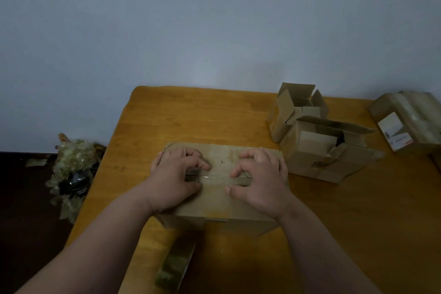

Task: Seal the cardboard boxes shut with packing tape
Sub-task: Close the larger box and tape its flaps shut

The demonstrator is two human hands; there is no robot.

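A closed cardboard box [222, 205] lies in front of me on the wooden table [191, 114]. A glossy strip of clear tape [218, 179] runs along the seam on its top. My left hand [176, 179] rests on the left half of the top, fingers bent, with thumb and forefinger pinching the strip's left end. My right hand [260, 181] mirrors it on the right half, thumb and forefinger bent round the strip's right end. A greenish-brown length of packing tape [175, 267] hangs toward me from the box's front edge.
Two small cardboard boxes with open flaps [298, 107] [329, 150] stand at the right. A taped box with a white label [408, 119] lies at the far right. A heap of crumpled tape and plastic [71, 169] sits on the dark floor left of the table.
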